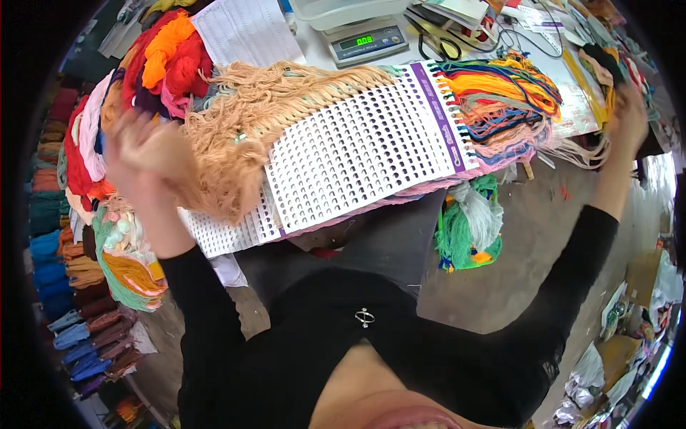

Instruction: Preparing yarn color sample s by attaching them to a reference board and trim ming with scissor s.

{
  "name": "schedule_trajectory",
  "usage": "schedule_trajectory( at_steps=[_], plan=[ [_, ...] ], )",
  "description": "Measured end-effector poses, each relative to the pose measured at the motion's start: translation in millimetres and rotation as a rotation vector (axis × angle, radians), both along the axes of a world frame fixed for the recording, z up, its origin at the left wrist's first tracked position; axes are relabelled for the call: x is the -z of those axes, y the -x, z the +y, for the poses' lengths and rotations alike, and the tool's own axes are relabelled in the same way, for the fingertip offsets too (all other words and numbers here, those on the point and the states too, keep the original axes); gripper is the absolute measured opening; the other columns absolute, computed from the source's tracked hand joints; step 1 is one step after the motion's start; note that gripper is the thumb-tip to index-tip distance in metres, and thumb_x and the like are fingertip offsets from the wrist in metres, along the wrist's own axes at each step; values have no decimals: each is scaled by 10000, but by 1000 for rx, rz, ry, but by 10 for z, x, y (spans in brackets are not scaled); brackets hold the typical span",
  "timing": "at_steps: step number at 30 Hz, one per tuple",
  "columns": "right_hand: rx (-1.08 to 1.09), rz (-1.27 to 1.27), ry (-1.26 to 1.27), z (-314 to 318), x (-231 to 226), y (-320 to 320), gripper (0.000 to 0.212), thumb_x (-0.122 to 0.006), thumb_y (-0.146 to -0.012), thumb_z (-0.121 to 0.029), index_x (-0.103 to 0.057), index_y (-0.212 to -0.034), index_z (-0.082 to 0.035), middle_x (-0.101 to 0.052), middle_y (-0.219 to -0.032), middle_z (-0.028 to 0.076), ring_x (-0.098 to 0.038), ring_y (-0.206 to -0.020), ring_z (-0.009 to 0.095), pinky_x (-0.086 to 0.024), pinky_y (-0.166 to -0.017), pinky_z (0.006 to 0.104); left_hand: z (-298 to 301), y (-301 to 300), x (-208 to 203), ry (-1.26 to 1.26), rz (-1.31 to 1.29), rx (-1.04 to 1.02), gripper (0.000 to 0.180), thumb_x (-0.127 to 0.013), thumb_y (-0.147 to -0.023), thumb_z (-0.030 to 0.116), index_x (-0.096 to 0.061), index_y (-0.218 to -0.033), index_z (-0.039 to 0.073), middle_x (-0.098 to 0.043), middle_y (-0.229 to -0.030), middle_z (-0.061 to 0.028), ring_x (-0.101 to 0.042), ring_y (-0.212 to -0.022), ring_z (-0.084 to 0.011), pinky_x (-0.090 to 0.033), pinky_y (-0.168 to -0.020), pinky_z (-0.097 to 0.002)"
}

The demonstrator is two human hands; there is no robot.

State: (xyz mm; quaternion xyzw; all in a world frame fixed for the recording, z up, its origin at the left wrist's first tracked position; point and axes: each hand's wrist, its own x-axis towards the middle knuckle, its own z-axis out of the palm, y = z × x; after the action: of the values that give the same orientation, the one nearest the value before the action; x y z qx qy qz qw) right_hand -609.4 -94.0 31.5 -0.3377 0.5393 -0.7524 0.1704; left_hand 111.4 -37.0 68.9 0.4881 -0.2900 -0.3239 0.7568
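Note:
My left hand (146,154) is smeared by motion at the left, beside a heap of peach yarn (236,107); I cannot tell whether its fingers hold any strands. Far to the right, my right hand (630,118) is raised by dark and coloured bundles at the table's edge, its fingers too blurred to read. Between them lies a white card punched with rows of holes (350,150), with a purple strip (437,118) along its right side. Peach strands cover its upper left. Multicoloured thread hanks (500,93) are looped through its right edge, and pale strands (582,154) trail toward my right wrist.
A digital scale (368,44) carrying a clear plastic tub (346,11) stands at the back, near black-handled scissors (439,46) and a printed sheet (246,32). Red and orange yarn (168,53) piles up at left. Green and white yarn (468,225) hangs off the front edge.

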Motion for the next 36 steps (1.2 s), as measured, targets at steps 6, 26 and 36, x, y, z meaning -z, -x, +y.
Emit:
schedule_trajectory(
  at_steps=[6,26,36],
  plan=[
    [-708,557,-128,-380,1010,-2074,206,-589,-876,-199,-518,-976,-33,-602,-739,35,-541,-659,91,-455,-606,240,-265,1859,815,443,-303,947,799,-657,-734,555,-447,-1226,-38,-560,-1113,-124,-574,-887,-192,-481,-720,-254],
    [-653,589,-334,-471,1790,-2568,212,-629,-829,-214,-639,-862,-5,-619,-680,81,-527,-594,99,-433,-567,259,-1212,3022,1638,-823,-207,1083,130,-552,-789,93,-598,-779,-29,-581,-697,-108,-534,-523,-163,-431,-427,-288],
    [-981,408,-579,-684,1651,-2507,281,-595,-782,-273,-614,-880,-11,-608,-674,48,-567,-615,130,-434,-564,262,-1364,3119,1887,-686,-374,1062,203,-513,-848,131,-610,-723,3,-607,-669,-96,-558,-533,-181,-437,-479,-303]
  ],
)
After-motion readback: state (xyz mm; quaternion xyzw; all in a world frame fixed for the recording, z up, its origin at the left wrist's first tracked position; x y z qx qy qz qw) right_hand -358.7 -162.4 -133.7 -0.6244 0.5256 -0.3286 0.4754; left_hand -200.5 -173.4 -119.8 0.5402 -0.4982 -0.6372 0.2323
